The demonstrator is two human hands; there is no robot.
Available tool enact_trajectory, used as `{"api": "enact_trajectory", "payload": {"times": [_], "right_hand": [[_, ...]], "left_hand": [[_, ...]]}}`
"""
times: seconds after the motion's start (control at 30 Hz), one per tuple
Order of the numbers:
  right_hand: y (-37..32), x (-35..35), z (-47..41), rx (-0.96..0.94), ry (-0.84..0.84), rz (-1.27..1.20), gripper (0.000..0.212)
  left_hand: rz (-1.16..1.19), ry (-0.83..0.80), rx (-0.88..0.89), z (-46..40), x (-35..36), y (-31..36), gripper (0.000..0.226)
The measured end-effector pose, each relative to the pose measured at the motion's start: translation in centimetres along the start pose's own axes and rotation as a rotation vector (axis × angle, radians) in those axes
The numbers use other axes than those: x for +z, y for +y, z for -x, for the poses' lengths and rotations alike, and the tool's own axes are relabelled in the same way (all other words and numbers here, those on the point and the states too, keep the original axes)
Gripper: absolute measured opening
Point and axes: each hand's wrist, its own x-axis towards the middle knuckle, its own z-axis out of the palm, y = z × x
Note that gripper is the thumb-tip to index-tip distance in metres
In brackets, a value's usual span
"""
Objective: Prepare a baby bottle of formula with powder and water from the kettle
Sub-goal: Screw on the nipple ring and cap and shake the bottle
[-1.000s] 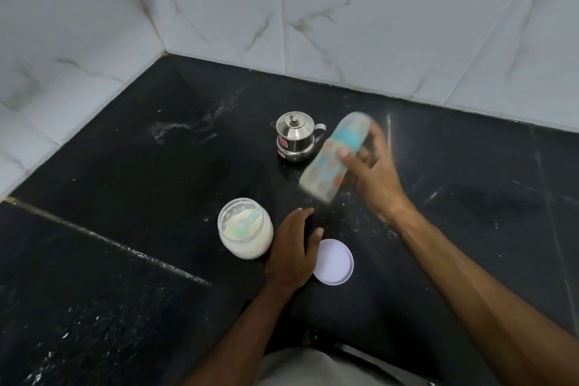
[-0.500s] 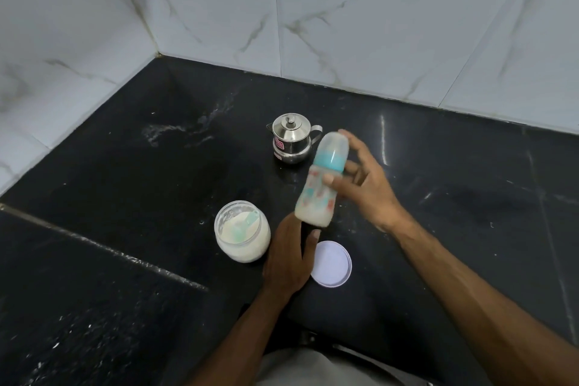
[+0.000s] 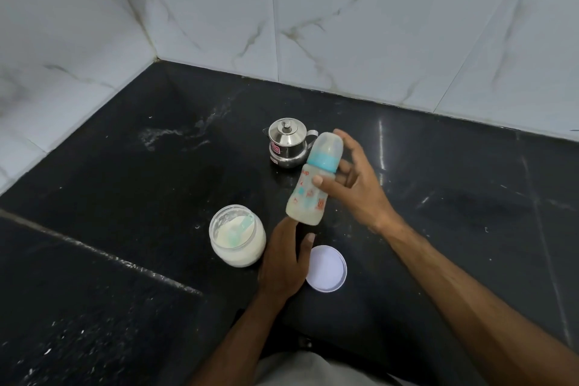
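Milky liquid filled the capped bottle [image 3: 315, 178], which I held tilted above the counter [image 3: 141, 197] near the kettle [image 3: 286, 142], right hand [image 3: 354, 185] clamped around it, left hand [image 3: 286, 260] resting flat with straight fingers; I judged mixing underway, next needing an upright set-down.

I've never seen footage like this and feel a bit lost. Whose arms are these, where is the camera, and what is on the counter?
There is no machine here: a person wears a camera on the head, looking down at their own arms. The right hand grips a capped baby bottle tilted above the black counter; it looks cloudy inside. The left hand rests flat on the counter, holding nothing. Beside it stands an open jar of white powder with a blue-green scoop in it, and its white lid lies on the other side of that hand. A small steel kettle stands behind the bottle.
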Motion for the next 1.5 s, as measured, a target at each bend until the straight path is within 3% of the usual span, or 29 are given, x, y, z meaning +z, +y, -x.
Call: {"api": "enact_trajectory", "payload": {"times": [0.2, 0.4, 0.8, 1.2, 1.37, 1.5], "right_hand": [[-1.3, -1.7, -2.6, -0.184, 0.066, 0.273, 0.096], [-0.6, -2.6, -5.0, -0.185, 0.053, 0.454, 0.094], [3.7, -3.1, -4.3, -0.057, -0.034, 0.507, 0.098], [5.6, -2.5, -2.7, -0.058, -0.068, 0.524, 0.090], [6.2, -3.2, -2.2, -0.050, 0.024, 0.555, 0.098], [5.9, -3.5, -1.3, -0.052, 0.206, 0.496, 0.088]], "left_hand": [[0.018, 0.014, 0.020, 0.0, 0.1, 0.1, 0.047], [0.016, 0.000, 0.000, 0.0, 0.0, 0.2, 0.046], [0.005, -0.010, -0.014, -0.2, -0.2, 0.4, 0.048], [-0.029, -0.003, -0.040, 1.0, -0.6, 0.6, 0.049], [0.032, -0.005, -0.031, 0.5, -0.5, 0.8, 0.046], [0.038, -0.024, 0.018, 0.4, -0.8, 1.3, 0.045]]}}
